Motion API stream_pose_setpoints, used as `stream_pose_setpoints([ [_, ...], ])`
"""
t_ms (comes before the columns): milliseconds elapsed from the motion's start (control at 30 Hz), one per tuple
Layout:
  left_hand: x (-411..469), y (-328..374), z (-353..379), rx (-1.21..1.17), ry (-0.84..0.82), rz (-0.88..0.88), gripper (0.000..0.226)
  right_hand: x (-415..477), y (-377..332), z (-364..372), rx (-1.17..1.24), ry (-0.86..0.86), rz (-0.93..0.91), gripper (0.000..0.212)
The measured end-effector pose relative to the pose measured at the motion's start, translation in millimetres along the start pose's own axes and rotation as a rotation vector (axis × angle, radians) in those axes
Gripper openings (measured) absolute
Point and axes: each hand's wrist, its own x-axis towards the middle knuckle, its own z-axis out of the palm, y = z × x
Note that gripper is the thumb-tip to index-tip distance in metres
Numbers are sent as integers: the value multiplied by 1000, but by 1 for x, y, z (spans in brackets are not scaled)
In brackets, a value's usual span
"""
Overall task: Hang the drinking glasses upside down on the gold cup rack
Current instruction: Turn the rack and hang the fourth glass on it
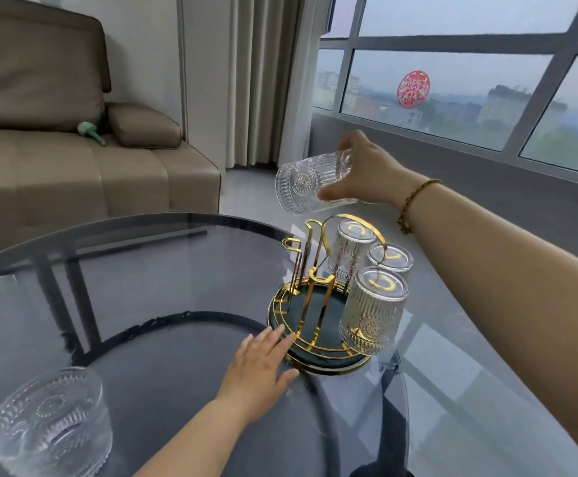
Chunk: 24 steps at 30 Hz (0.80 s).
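The gold cup rack (315, 304) with a dark green round base stands at the right edge of the glass table (163, 270). Three ribbed clear glasses hang upside down on it: a near one (372, 315), a far left one (348, 256) and a far right one (391, 258). My right hand (366, 170) holds a fourth glass (310, 182) tilted on its side in the air above the rack. My left hand (263, 359) lies flat on the table, fingertips touching the rack's base rim. Another glass (50, 425) stands upright at the near left.
A brown sofa (74, 160) stands behind the table at the left, curtains (260, 80) in the middle, and a large window (470, 80) at the right. The rack sits close to the table's right edge, with grey floor beyond.
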Motion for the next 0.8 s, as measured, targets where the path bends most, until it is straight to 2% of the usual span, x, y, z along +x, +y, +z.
stream_pose_setpoints([
  [400, 19, -21, 14, -53, 68, 31, 50, 51, 24, 4, -220, -125, 2, 76],
  [800, 19, -23, 16, -29, 53, 41, 53, 65, 19, 47, -394, -393, 33, 77],
])
